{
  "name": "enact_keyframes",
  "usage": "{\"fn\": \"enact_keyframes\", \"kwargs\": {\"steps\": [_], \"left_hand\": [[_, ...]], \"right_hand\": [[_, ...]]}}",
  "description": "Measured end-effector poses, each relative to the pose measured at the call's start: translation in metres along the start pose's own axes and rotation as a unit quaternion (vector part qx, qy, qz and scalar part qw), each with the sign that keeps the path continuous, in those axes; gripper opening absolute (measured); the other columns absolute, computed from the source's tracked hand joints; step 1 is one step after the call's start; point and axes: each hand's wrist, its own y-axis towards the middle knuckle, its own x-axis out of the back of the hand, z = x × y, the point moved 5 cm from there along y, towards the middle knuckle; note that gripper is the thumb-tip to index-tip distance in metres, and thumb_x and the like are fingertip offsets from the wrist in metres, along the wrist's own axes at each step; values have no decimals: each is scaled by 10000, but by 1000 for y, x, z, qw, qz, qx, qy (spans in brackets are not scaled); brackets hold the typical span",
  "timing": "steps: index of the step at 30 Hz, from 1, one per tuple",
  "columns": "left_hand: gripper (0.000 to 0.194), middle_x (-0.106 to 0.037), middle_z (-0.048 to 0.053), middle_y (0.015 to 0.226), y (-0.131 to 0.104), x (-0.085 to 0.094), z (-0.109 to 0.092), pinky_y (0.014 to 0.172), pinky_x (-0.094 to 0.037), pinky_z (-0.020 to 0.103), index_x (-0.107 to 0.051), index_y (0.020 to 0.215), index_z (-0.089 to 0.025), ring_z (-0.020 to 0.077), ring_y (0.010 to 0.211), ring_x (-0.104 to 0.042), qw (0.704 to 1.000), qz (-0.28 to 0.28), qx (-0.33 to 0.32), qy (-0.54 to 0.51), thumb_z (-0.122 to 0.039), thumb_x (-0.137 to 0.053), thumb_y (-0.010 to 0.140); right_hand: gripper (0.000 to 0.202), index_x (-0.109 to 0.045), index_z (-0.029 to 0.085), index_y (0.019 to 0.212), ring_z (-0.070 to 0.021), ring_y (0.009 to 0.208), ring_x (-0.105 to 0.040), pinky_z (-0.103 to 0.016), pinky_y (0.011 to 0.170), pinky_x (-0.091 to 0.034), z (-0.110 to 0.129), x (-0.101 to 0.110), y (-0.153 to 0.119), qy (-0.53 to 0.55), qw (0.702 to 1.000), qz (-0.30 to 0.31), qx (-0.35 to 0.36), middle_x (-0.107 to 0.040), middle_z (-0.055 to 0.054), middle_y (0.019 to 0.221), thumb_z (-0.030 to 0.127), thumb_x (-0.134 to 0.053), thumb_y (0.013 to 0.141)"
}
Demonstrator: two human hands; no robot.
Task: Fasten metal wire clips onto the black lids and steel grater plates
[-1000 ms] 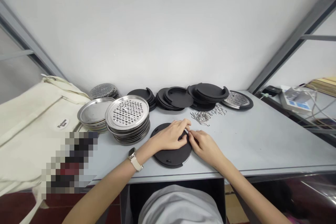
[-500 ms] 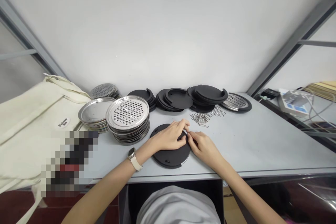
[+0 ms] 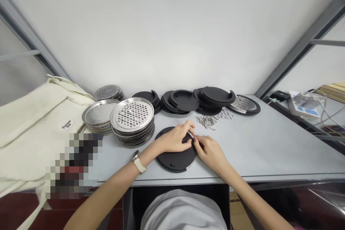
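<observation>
Black disc [image 3: 175, 160] flat on the tabletop [image 3: 269, 143], directly before the person; left hand [image 3: 174, 141] lies across it, right hand [image 3: 211, 151] meets it at the right edge; almost nothing changed over the last second, both hands keeping the same pose, so close work there looks unfinished; right grip: fingertips drawn together, cannot tell if clamped on anything; left grip: fingers bent, cannot tell whether it pinches something; pale bag [image 3: 29, 125] bears a white label [image 3: 67, 125], dark lettering too blurred to read.

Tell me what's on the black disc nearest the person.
The left hand lies across the black disc, the right hand at its edge. What the left hand covers is hidden.
</observation>
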Motion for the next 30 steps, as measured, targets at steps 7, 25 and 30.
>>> {"fn": "enact_keyframes", "kwargs": {"steps": [7,25,30], "left_hand": [[419,-591,75,1079,-2,2,-3,966,-398,403,-357,1197,-205,241,1069,-540,1000,10,6,5,-168,-529,817],[424,-554,91,1113,-2,1,-6,992,-392,410,-372,1194,-180,236,1073,-526,998,15,-28,61,-132,-513,796],[428,-566,88,1105,-2,1,-7,962,-404,402,-362,1200,-177,235,1037,-540,997,26,-24,66,-129,-510,801]], "right_hand": [[364,-510,203,642,-193,621,-557,-280,626,-363,1,1,-1,3,1000,-3,-17,-619,-46,635,275,-328,949],[365,-491,205,619,-180,601,-550,-274,618,-375,6,6,-1,39,999,-4,12,-601,-29,608,243,-335,947],[359,-485,206,618,-176,593,-539,-269,617,-368,5,5,-1,37,999,-1,12,-595,-28,607,248,-342,945]]}}
